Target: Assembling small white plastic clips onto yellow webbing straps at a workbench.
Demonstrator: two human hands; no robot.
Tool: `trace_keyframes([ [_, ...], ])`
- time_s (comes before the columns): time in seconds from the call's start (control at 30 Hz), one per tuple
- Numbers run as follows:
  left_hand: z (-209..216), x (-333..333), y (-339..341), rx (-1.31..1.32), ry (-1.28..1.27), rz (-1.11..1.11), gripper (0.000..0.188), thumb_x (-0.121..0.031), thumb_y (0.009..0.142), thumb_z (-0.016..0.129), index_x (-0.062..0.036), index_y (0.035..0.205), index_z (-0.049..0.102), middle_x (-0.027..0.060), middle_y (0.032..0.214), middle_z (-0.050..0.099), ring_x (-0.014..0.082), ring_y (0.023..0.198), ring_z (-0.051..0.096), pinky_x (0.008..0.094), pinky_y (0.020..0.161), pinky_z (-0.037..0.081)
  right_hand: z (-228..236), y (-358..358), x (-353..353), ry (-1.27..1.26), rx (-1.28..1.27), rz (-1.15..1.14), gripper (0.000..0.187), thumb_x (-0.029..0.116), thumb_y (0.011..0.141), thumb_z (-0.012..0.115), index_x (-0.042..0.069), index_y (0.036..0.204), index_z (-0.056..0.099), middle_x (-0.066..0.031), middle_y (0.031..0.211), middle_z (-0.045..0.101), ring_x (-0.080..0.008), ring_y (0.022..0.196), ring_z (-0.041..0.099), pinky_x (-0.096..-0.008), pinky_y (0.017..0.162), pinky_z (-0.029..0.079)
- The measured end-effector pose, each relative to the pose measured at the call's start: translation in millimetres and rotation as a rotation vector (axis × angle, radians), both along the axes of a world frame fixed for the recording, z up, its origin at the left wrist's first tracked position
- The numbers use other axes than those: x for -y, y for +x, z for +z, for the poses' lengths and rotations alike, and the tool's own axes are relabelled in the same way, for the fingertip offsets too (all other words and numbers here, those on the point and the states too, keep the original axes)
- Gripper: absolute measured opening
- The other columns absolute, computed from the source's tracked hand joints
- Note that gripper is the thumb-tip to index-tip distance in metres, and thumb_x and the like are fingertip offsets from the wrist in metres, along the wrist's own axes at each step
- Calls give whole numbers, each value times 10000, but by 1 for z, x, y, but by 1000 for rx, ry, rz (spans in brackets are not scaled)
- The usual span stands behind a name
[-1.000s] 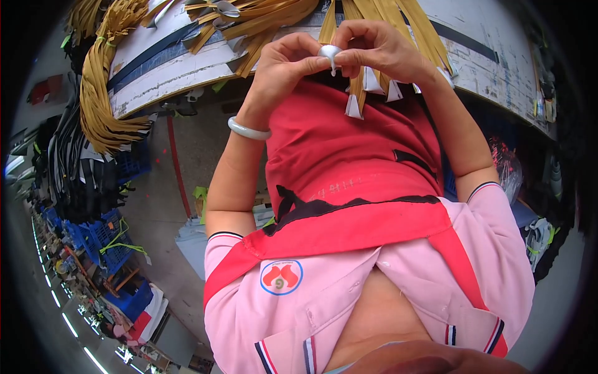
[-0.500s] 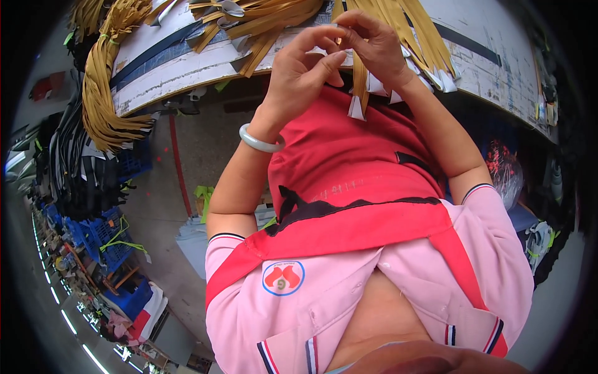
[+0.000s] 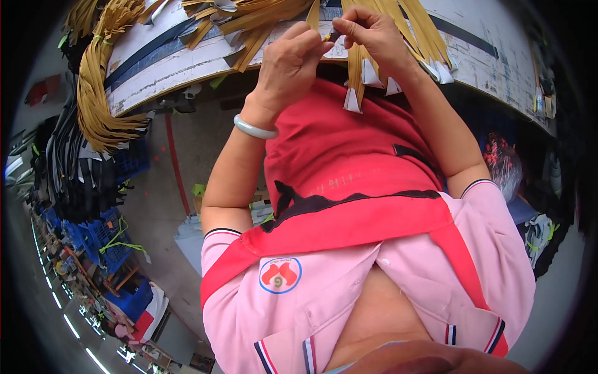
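Observation:
My left hand (image 3: 286, 68), with a pale bangle (image 3: 254, 128) on its wrist, is closed in a pinch over the table's near edge. Close beside it, my right hand (image 3: 377, 40) pinches with thumb and forefinger. Between the fingertips of both hands is a small dark piece (image 3: 334, 35) with a bit of yellow at its left end; its kind is too small to tell. Golden-yellow strips (image 3: 352, 71) with whitish ends hang over the table edge below my right hand. Another golden strip (image 3: 313, 15) runs up behind my left fingers.
The worn white table (image 3: 473, 68) curves across the top, with loose golden strips (image 3: 252, 43) on it. A tied golden bundle (image 3: 93, 93) hangs off its left end, near dark straps (image 3: 81, 181) and blue crates (image 3: 103, 234). A clear plastic bag (image 3: 503, 165) is at right.
My left hand has gone from loosely curled fingers to a closed pinch. The small dark piece now shows between the hands. The view has shifted slightly.

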State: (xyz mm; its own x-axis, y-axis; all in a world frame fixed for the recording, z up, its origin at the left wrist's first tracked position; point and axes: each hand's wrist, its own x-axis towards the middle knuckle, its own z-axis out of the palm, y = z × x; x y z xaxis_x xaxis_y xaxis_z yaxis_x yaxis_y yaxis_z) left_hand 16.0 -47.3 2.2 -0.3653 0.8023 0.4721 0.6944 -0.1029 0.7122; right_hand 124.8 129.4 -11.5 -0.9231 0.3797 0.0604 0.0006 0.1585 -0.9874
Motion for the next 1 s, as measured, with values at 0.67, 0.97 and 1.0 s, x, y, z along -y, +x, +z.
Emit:
trace_keyframes([
  [0.67,-68,4,59,-406,-318,-276,274,-22,744,630,-95,1000,693,81,1034,584,250,947,564,359,829,437,-2,41,10,255,63,30,277,301,971,624,33,904,639,44,668,525,-28,604,491,-199,549,412],
  [0.97,-30,13,28,657,-17,-341,85,75,828,665,35,903,658,64,944,648,147,883,628,275,813,515,10,59,22,-110,90,189,193,226,977,614,36,1013,616,36,821,561,-34,726,517,-191,639,436],
  [1.0,-27,15,28,768,11,-344,83,72,833,662,34,906,661,68,954,655,140,878,621,264,826,503,9,56,27,-92,29,210,180,204,984,599,30,1026,616,23,832,574,-47,747,529,-197,660,449],
])
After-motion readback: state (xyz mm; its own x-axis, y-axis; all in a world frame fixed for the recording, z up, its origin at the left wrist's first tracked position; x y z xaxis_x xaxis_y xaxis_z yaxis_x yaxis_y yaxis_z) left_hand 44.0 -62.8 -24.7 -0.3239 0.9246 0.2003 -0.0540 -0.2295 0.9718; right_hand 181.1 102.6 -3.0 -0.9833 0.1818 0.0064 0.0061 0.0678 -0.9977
